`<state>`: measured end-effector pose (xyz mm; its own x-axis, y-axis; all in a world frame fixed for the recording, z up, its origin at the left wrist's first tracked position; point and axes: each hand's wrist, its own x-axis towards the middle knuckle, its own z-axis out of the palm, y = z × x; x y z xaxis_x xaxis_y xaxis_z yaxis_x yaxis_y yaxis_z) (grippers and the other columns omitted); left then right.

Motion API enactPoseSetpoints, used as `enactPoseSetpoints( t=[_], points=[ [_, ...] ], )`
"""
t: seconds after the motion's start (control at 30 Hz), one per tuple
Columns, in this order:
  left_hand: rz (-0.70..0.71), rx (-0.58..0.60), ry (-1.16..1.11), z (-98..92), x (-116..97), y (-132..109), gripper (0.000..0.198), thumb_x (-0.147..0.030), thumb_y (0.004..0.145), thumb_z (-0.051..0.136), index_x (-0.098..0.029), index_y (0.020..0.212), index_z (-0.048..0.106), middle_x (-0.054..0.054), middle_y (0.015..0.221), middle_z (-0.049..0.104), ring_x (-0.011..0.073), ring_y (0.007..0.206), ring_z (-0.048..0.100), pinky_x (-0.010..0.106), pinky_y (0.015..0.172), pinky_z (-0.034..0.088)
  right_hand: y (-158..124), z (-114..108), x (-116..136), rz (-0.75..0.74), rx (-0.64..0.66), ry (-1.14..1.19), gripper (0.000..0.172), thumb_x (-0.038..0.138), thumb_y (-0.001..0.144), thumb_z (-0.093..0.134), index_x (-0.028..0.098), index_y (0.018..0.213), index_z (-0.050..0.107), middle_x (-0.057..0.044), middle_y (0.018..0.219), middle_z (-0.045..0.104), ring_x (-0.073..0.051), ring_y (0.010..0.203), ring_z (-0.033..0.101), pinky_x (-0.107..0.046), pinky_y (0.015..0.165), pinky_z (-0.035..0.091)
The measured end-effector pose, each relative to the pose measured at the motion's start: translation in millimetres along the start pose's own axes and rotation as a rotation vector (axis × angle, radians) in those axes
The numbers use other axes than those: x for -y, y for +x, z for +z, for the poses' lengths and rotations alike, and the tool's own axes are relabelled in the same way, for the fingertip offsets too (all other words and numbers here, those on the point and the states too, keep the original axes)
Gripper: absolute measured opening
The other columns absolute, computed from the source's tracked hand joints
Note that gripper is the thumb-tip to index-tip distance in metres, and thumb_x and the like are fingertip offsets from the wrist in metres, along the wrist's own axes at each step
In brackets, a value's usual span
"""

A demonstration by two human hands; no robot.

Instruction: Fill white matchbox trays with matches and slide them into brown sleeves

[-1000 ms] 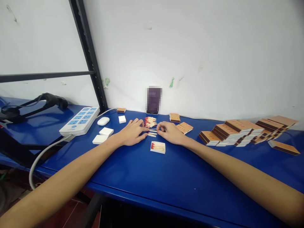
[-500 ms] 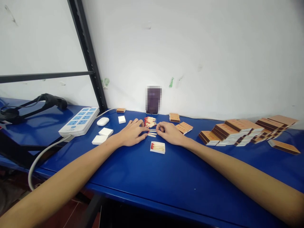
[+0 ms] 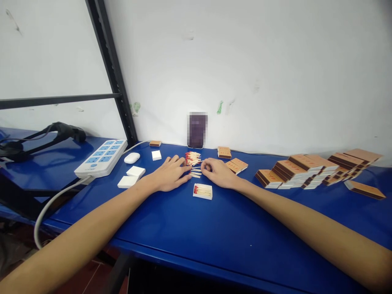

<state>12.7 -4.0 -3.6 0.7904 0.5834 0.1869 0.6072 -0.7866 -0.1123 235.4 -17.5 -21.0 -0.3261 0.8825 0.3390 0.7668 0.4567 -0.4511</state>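
Note:
A pile of red-tipped matches lies on the blue table near the wall. My left hand rests flat just left of the pile, fingers stretched out and touching the loose matches. My right hand sits right of the pile, fingers curled in a pinch at the match ends; what they hold is too small to make out. A white open match tray with matches in it lies just in front of both hands.
Stacks of brown matchboxes fill the right side, with a few more beside my right hand. White trays, a white power strip with its cable, and a white earbud case lie left. A black frame post stands behind.
Both hands stay at the match pile with almost no movement. The view has tilted slightly.

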Motion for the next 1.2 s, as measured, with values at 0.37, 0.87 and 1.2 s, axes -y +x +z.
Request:
enactPoseSetpoints(
  t=[0.37,0.87,1.2],
  points=[
    [0.042,-0.007,0.16,-4.1,-7.8,-2.7,0.055,-0.052,0.099,0.023,-0.019,0.128,0.057,0.012,0.118,0.054,0.0267,0.102,0.045,0.042,0.088,0.034,-2.5,8.5,-4.3,0.08,-0.105,-0.196,0.011,0.015,0.08,0.046,0.02,0.071,0.044,-0.001,0.073,0.05,-0.015,0.068,0.047,-0.029,0.064,0.033],
    [0.02,-0.023,0.079,-0.9,-5.3,-0.8,0.049,-0.05,0.098,0.026,-0.023,0.127,0.055,0.011,0.105,0.051,0.0241,0.093,0.045,0.04,0.083,0.036,-3.4,6.0,-1.1,0.079,-0.045,-0.248,0.011,0.016,0.086,0.044,0.021,0.078,0.05,-0.002,0.073,0.059,-0.017,0.069,0.052,-0.028,0.063,0.031],
    [0.02,-0.006,-0.166,-1.5,-3.7,-1.2,0.039,-0.048,0.097,0.033,-0.025,0.118,0.056,0.008,0.106,0.051,0.0232,0.094,0.045,0.038,0.082,0.037,-3.5,9.5,-3.6,0.022,-0.108,-0.223,0.012,0.021,0.086,0.046,0.02,0.075,0.049,-0.005,0.083,0.054,-0.019,0.08,0.051,-0.031,0.07,0.037]
  ],
)
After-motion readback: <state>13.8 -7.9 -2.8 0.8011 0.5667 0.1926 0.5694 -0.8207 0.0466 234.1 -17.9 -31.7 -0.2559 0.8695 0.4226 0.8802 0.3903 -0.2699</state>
